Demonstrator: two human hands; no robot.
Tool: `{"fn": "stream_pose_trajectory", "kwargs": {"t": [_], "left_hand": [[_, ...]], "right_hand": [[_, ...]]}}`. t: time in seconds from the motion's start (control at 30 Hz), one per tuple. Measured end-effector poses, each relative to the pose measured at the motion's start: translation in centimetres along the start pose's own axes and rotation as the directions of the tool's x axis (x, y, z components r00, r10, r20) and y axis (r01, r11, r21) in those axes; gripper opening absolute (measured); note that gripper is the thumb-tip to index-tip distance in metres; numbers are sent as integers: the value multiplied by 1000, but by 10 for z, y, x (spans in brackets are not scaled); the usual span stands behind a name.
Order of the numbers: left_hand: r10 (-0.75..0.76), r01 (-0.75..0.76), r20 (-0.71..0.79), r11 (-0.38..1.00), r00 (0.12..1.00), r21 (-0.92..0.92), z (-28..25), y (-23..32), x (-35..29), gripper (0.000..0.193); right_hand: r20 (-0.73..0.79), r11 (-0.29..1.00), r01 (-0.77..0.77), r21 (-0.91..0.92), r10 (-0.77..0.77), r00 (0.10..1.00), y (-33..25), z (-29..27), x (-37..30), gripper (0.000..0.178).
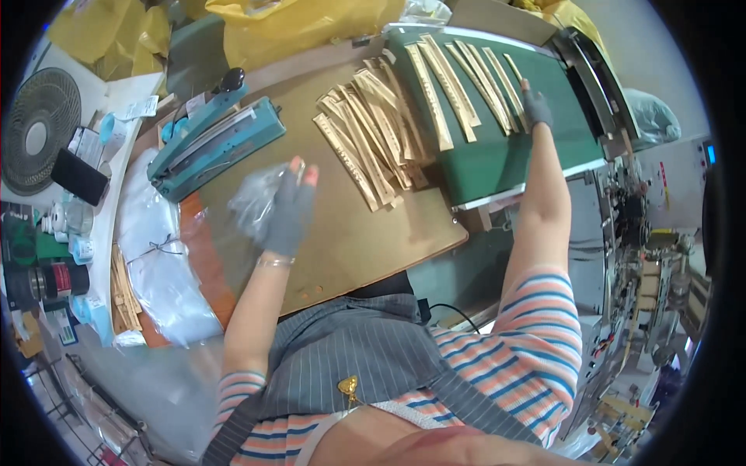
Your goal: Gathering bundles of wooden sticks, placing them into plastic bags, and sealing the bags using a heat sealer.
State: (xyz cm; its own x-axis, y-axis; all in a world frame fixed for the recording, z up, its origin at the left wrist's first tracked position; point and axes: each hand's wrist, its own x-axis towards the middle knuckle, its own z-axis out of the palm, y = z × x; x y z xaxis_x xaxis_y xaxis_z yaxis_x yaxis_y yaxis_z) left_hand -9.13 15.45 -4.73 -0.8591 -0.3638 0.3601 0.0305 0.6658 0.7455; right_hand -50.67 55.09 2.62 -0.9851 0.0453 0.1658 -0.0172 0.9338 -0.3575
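My left hand (289, 213), in a grey glove with bare fingertips, is over the brown board with its fingers stretched out. Crumpled clear plastic (255, 203) lies against its left side. My right hand (535, 106), gloved the same way, reaches far out over the green belt (478, 167). Its outstretched fingers are at the near end of a narrow paper packet (512, 65), covering part of it. Several similar long tan packets (440, 89) lie spread on the belt. Left of the belt, a loose pile of such packets (361, 132) rests on the board.
A teal lever-type bag sealer (221, 144) stands on the board (326, 256) at the left. Beside it lies a tied stack of clear plastic bags (159, 264). A fan (39, 132) and dark phone (80, 177) are further left; machinery (649, 264) stands at the right.
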Motion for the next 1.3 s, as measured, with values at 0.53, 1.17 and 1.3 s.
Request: {"fn": "stream_pose_trajectory", "kwargs": {"t": [0.53, 1.17, 1.3], "left_hand": [[-607, 583, 66, 721, 792, -374, 55, 26, 96, 88], [-528, 501, -132, 844, 839, -192, 27, -11, 57, 66], [-518, 500, -127, 853, 846, -151, 25, -20, 54, 56]], "right_hand": [[340, 975, 84, 206, -152, 928, -256, 99, -204, 99], [379, 978, 204, 43, -205, 902, -262, 115, -191, 43], [277, 975, 189, 116, -215, 937, -251, 127, -183, 34]]}}
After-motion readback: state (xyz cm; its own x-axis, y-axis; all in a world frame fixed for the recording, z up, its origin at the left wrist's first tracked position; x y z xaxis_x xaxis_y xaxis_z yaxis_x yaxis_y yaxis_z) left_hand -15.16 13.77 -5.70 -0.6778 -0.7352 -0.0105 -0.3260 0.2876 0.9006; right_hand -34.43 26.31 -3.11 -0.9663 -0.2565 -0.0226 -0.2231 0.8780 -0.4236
